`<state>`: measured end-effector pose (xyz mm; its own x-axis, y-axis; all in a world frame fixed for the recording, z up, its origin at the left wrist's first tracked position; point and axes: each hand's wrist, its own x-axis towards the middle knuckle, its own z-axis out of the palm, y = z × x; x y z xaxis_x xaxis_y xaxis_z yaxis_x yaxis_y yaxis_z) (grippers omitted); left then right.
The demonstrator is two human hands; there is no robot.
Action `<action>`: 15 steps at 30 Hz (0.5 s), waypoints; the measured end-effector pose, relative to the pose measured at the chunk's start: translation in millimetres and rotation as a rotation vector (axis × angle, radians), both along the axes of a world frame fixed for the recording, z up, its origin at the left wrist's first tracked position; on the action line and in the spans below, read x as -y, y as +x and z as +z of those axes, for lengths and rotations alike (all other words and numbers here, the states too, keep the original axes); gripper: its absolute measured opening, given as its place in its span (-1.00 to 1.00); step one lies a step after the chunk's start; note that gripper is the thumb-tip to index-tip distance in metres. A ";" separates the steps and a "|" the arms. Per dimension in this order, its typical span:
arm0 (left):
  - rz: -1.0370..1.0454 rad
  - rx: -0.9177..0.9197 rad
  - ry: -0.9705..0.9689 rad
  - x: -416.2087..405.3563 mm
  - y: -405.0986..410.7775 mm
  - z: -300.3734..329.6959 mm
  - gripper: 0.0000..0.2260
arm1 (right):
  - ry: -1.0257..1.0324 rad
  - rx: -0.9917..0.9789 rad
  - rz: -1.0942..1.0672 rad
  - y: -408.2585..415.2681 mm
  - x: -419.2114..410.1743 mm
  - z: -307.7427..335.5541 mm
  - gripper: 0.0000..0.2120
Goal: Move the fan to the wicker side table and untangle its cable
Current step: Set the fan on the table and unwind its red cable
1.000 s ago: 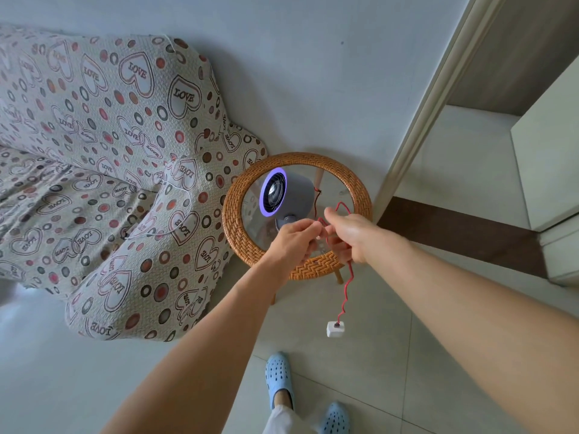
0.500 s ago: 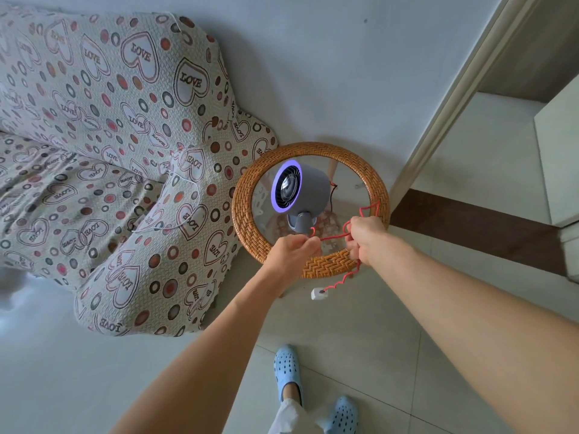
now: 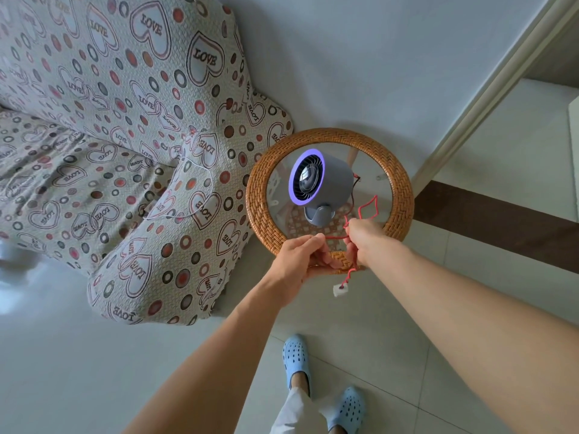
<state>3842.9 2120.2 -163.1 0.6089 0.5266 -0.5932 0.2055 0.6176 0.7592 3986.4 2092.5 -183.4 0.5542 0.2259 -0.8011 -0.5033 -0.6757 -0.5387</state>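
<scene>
While the fan (image 3: 322, 186) stands on the wicker side table (image 3: 260, 211), both hands pinch its red cable (image 3: 367, 208). The left hand (image 3: 300, 258) and right hand (image 3: 366, 239) are just in front of the fan.

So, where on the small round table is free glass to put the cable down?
Bare glass shows left of the fan, toward the wicker rim, and behind it near the wall. The near right part is crowded: the red cable loops there, and the left hand and right hand hold it.

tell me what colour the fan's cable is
Red, ending in a small white plug. The cable shows best in the head view.
</scene>
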 end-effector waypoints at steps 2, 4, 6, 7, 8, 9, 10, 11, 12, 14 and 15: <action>0.016 -0.018 0.017 -0.6 1.3 -0.7 -0.72 | -0.010 0.061 0.011 -2.3 0.2 -2.1 -0.79; 0.045 -0.037 0.046 -0.4 3.0 -1.0 -0.72 | 0.000 0.140 0.019 -2.8 2.0 -5.4 -0.70; 0.090 -0.041 0.051 1.3 4.5 -0.4 -0.74 | 0.019 0.159 0.053 -4.0 5.1 -4.2 -0.66; 0.116 -0.028 0.029 2.7 5.3 0.3 -0.74 | 0.026 0.130 0.063 -4.9 6.5 -4.9 -0.66; 0.142 -0.009 -0.009 4.7 6.1 1.2 -0.74 | 0.022 0.092 0.031 -6.3 6.8 -5.3 -0.70; 0.166 0.015 -0.056 6.6 7.1 1.8 -0.74 | 0.012 0.058 -0.034 -8.2 6.6 -5.3 -0.74; 0.190 0.041 -0.108 8.9 7.8 2.4 -0.74 | 0.018 0.020 -0.099 -10.3 7.0 -6.7 -0.77; 0.211 0.063 -0.158 10.9 7.6 2.5 -0.75 | 0.038 -0.032 -0.147 -11.5 6.4 -9.2 -0.75; 0.226 0.080 -0.204 13.1 6.6 2.0 -0.75 | 0.066 -0.085 -0.173 -12.1 6.5 -10.4 -0.75; 0.242 0.097 -0.281 16.7 2.5 -0.4 -0.73 | 0.108 -0.134 -0.204 -12.5 7.7 -10.0 -0.79; 0.251 0.104 -0.312 18.3 0.4 -1.9 -0.72 | 0.125 -0.143 -0.233 -12.6 7.7 -9.8 -0.78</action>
<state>3843.3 2101.8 -165.0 0.5496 0.4710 -0.6900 -0.0488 0.8426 0.5363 3973.9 2084.9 -193.1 0.4865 0.2074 -0.8487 -0.7134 -0.4665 -0.5229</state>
